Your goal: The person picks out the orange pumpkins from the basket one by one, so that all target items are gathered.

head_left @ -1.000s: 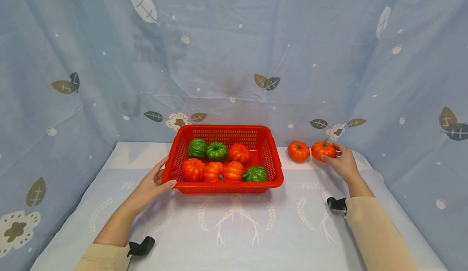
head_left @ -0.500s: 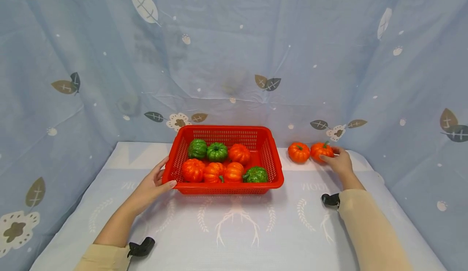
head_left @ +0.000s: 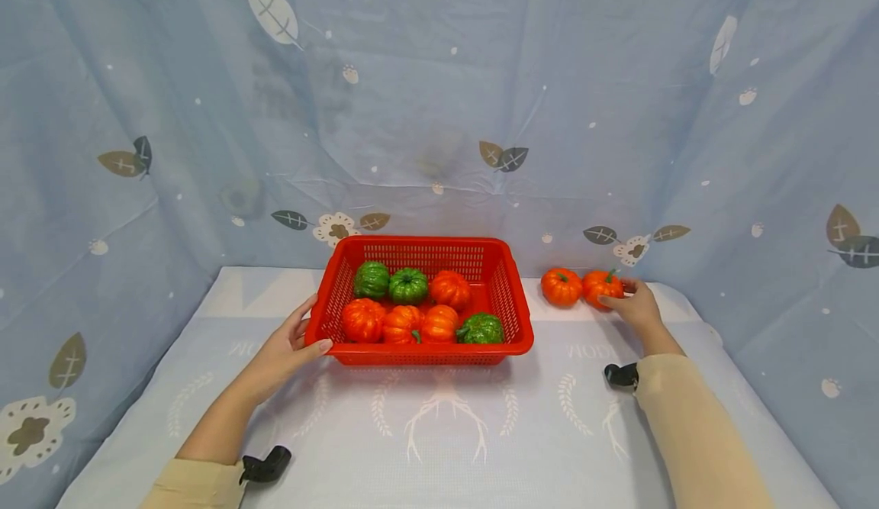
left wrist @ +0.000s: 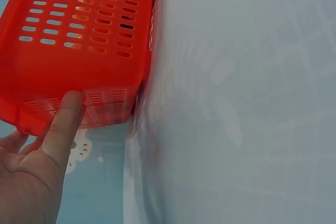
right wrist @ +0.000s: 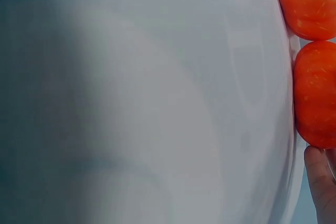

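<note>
In the head view a red plastic basket [head_left: 429,353] holds several orange and green toy pumpkins. My left hand [head_left: 278,358] grips its front left corner; the left wrist view has the thumb [left wrist: 64,127] laid against the red wall. On the right, my right hand [head_left: 639,310] holds an orange pumpkin [head_left: 597,289] with a green stem, thumb in front and fingers on its right side. A second orange pumpkin [head_left: 561,288] sits directly left of it, and the right wrist view has the two side by side.
Pale patterned cloth covers the table [head_left: 446,433]. A blue curtain [head_left: 426,112] with leaf prints rises behind it and along both sides. Each wrist carries a small black camera mount, one at the left sleeve [head_left: 266,465], another at the right sleeve [head_left: 621,375].
My right hand has shifted slightly left with the orange pumpkin, bringing it up to the other one. The left hand and the basket stay in place.
</note>
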Motion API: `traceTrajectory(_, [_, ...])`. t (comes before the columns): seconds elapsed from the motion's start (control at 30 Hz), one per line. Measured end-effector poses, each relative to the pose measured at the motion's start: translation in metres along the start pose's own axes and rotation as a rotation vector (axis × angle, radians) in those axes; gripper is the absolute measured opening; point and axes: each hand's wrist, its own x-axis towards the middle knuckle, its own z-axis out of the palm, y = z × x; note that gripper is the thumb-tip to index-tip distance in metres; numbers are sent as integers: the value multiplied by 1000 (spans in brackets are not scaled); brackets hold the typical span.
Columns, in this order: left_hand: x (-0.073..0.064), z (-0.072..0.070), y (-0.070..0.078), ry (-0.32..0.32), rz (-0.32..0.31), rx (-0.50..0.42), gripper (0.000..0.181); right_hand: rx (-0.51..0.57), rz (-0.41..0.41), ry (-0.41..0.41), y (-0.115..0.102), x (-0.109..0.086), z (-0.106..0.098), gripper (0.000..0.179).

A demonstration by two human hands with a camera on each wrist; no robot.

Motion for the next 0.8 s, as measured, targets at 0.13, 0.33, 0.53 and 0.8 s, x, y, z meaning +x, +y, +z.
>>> traceTrajectory(0.13, [1, 0, -3, 4, -11, 7, 90, 11, 6, 3, 1, 0, -1, 81])
traceTrajectory(0.33, [-1, 0, -1, 1, -2, 0, 90, -2, 5, -1, 0, -4, -6, 81])
traceTrajectory(0.53, [-2, 1, 1, 0, -4, 6, 90, -33, -20, 14, -13, -17, -12, 73])
traceTrajectory(0.8, [-1, 0, 0, -7, 11, -1, 90, -107, -132, -55, -50, -47, -15, 65])
